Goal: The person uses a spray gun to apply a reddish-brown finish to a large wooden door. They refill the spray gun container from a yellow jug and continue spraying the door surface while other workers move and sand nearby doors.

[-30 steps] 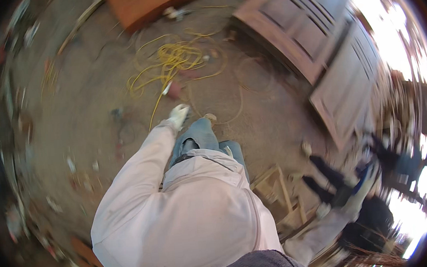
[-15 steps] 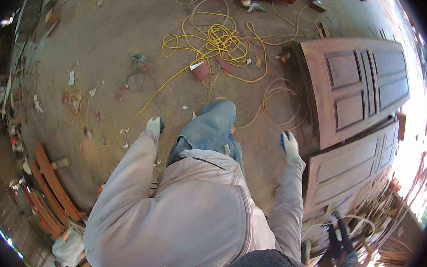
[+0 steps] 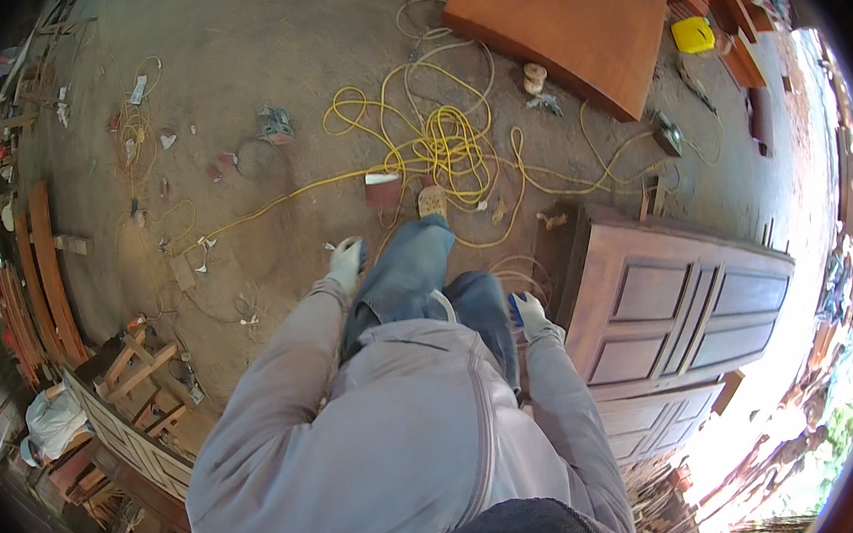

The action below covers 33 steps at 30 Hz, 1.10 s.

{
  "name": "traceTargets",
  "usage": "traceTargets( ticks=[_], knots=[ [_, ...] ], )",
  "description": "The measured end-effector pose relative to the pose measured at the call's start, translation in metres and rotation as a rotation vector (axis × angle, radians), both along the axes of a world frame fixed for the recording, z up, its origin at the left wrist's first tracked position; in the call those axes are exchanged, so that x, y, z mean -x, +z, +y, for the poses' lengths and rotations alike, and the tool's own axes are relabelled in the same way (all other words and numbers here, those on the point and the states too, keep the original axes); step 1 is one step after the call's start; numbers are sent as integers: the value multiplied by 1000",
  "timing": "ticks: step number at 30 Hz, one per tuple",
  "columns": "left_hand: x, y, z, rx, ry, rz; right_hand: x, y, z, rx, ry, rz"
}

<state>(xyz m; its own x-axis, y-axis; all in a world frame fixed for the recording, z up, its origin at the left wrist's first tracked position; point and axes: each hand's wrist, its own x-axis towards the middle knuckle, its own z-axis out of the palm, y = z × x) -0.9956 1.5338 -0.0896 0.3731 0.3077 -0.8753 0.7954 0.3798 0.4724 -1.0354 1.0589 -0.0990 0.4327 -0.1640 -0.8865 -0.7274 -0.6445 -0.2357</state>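
Observation:
My left hand, in a pale glove with a darker palm side, hangs beside my left thigh. Its fingers are loosely bent and apart from the palm, and nothing shows in them. By my right leg is my right hand, in a pale glove with blue on the finger side. Its fingers are loosely extended, and I see nothing held. The dark brown panelled door lies nearest to the right hand, just to its right, but the hand does not touch it. Ahead of my shoe a yellow hose or cable lies coiled on the floor.
A large reddish-brown wooden panel is ahead to the right, beside a yellow jug. A second, paler door lies beyond the dark one. Long boards and a wooden frame are at left, near a person in a pale top.
I have stepped forward, and the coil, doors and large panel shift in view. My right hand has swung in toward my leg. More of the yellow jug and the left-side frame shows.

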Motion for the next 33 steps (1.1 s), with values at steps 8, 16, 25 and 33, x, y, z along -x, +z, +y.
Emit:
traceTargets(
  ticks=[8,16,25,33],
  knots=[
    [-195,45,-107,56,-196,-483,-251,-12,-40,61,216,-101],
    [-126,-87,-144,-177,413,170,-455,-239,-87,204,692,44],
    [-172,-190,-342,-254,-361,49,-658,-456,-67,582,1095,-219],
    [-199,-230,-420,-82,-297,172,-656,-505,-40,347,1172,-233]
  ],
)
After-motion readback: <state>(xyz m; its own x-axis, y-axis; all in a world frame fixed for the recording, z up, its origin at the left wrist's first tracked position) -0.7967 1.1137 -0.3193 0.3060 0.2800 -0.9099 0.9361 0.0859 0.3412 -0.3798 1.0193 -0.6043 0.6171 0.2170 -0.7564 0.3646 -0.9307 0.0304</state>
